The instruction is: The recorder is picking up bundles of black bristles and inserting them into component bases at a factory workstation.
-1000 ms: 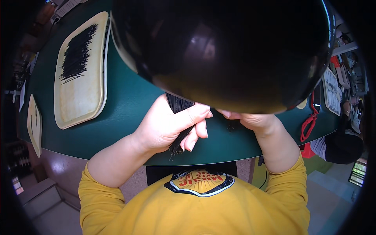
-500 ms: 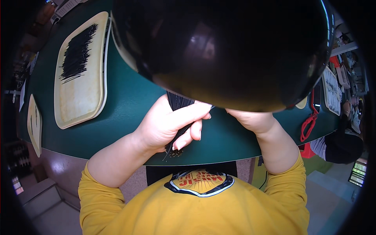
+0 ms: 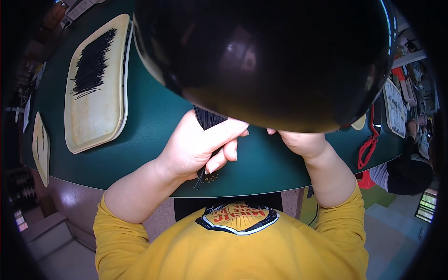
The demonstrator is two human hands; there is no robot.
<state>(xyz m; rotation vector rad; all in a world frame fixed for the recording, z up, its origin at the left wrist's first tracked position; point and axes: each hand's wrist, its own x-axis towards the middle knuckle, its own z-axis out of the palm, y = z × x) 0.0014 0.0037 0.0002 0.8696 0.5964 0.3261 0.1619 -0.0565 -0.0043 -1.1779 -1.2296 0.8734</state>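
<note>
My left hand [image 3: 191, 144] is closed around a bundle of thin black wires [image 3: 208, 119]. The upper part of the bundle runs under a large glossy black dome [image 3: 275, 60], and a few loose ends stick out below my palm. Small gold-coloured bits [image 3: 210, 178] lie on the table beside those ends. To the right, my right hand [image 3: 302, 143] reaches beneath the dome's rim. A fingertip and the back of that hand show, but most of its fingers are hidden, so its grip cannot be told.
On the left of the green table [image 3: 154, 126], a cream tray [image 3: 95, 123] carries many thin black wires [image 3: 93, 60]. A smaller cream tray [image 3: 42, 156] is at the left edge. Toward the right lie red-handled pliers [image 3: 367, 151] and a pale tray [image 3: 395, 109]; a person [image 3: 408, 175] is beyond.
My left hand and the wire bundle have shifted slightly left. The right hand's fingertip now shows below the dome's rim, apart from the left hand.
</note>
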